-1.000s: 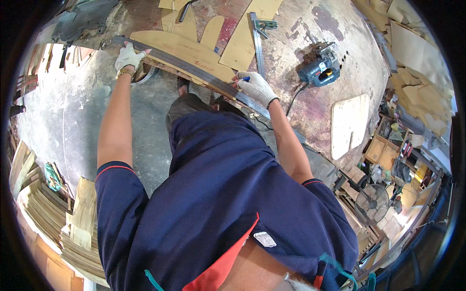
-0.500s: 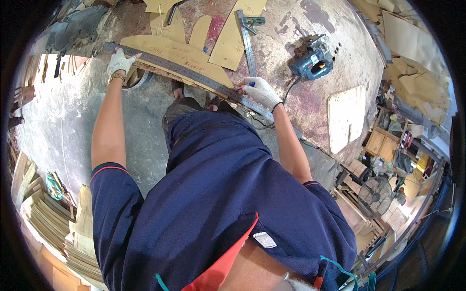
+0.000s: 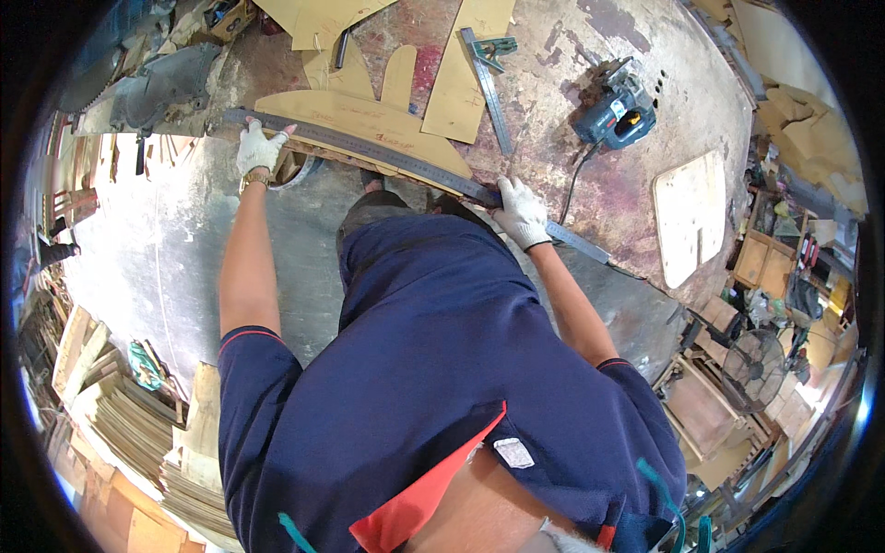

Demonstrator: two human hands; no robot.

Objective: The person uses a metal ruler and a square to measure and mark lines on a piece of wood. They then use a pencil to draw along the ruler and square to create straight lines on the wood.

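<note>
My left hand (image 3: 261, 145), in a pale knit glove, grips the left end of a long steel ruler (image 3: 366, 149). The ruler lies along the front edge of a curved yellow template (image 3: 341, 114) at the bench edge. Toward the ruler's right, my gloved right hand (image 3: 520, 212) is closed at the ruler, with a blue pen (image 3: 490, 197) mostly hidden in its fingers. Above it lie a tall yellow sheet (image 3: 454, 97) and a steel combination square (image 3: 489, 78) with a green head. A blue power tool (image 3: 616, 115) with a black cord rests to the right.
The stained bench top (image 3: 576, 198) holds other cut templates (image 3: 313, 23) and a white board (image 3: 687, 217). Dark tools (image 3: 161, 88) are at upper left, stacked wood strips (image 3: 120, 415) at lower left. A standing fan (image 3: 751, 364) and clutter line the right.
The view has shifted, so the bench appears further right. My right hand has moved right and down along the ruler, and the pen shows less. My left hand stays at the ruler's left end.
</note>
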